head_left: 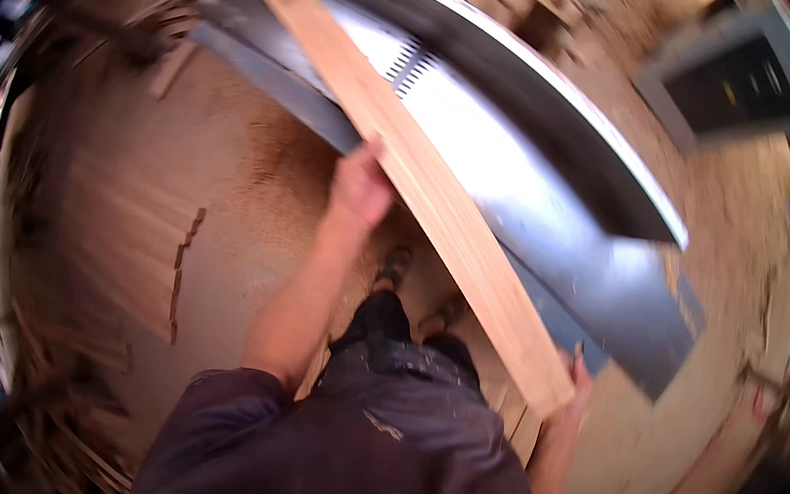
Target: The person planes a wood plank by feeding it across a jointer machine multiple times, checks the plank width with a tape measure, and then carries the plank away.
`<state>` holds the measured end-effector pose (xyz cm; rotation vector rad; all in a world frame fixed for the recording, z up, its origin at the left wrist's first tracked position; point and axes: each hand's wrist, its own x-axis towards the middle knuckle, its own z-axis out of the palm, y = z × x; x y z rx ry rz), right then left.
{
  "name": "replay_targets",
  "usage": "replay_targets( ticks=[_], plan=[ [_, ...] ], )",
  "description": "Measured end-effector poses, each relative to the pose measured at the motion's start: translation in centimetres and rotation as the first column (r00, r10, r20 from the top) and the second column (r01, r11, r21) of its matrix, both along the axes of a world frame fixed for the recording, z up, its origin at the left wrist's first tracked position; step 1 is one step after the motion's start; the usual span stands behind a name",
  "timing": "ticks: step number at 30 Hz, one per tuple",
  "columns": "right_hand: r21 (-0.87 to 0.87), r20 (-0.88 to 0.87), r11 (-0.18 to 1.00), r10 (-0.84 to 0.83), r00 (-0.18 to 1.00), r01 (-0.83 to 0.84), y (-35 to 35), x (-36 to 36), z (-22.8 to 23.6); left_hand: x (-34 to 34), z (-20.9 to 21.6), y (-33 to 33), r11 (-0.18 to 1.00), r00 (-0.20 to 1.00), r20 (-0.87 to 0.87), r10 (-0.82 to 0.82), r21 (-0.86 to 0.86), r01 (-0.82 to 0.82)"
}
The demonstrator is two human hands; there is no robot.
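A long wooden board slants across the view from the far left down to the near right. My left hand grips its near edge around the middle, the thumb showing at the edge and the other fingers hidden beneath. At the board's near end, my right hand is closed on the corner, partly covered by the wood. Behind and under the board lies the shiny metal table of a jointer, with a toothed slot crossing it. Whether the board touches the table, I cannot tell.
A long fence runs along the machine's far side. A grey cabinet with a dark panel stands at the far right. Stacked boards lie on the left. Sawdust covers the floor beside the machine. Several boards are near my legs.
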<state>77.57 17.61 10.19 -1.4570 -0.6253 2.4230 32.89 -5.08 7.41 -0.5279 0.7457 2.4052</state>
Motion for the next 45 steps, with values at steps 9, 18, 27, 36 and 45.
replay_targets(
  ticks=[9, 18, 27, 36, 45],
  plan=[
    [0.095, -0.144, 0.959, -0.252, 0.957, 0.267, 3.4, 1.1, 5.2, -0.6, -0.4, 2.0, 0.987, 0.991, 0.009, -0.13, -0.097, 0.13],
    [0.356, 0.229, 0.927, -0.21, 0.951, 0.119, 6.0, 14.7, 3.9, 15.3, 1.7, 6.7, 0.964, 0.978, 0.132, -0.161, -0.193, 0.184],
    [0.558, 0.452, 0.826, -0.384, 0.805, 0.081, 11.0, 34.4, 8.9, 27.9, 3.9, 10.0, 0.892, 0.9, 0.123, -0.418, -0.132, 0.432],
    [0.849, 0.392, 0.519, -0.489, 0.779, -0.101, 17.2, 39.1, 8.5, 27.3, 3.6, 16.4, 0.929, 0.993, -0.102, -0.062, -0.37, 0.02],
    [0.975, 0.031, 0.21, -0.437, 0.899, 0.069, 32.3, 47.5, 9.5, 34.3, 5.0, 29.1, 0.888, 0.962, -0.165, 0.217, -0.377, -0.264]
  ],
)
